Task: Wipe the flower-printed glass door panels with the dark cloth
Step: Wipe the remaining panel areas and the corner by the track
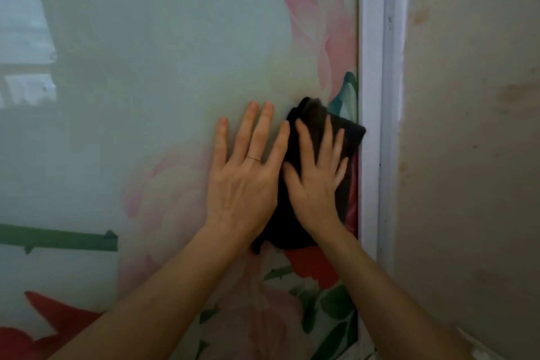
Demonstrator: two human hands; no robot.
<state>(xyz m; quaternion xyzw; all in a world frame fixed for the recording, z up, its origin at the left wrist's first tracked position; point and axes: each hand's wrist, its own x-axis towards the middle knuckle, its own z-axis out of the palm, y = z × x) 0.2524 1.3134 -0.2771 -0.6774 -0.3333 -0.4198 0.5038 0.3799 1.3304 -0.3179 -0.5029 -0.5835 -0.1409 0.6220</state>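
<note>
Left hand (242, 184) lies spread on rose-printed glass panel (146, 67); right hand (315, 187), flat, presses bunched dark cloth (349, 129).

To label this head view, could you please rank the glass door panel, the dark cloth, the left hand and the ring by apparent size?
Largest to smallest:
glass door panel
dark cloth and left hand, which look about alike, as the right hand covers part of the cloth
ring
</note>
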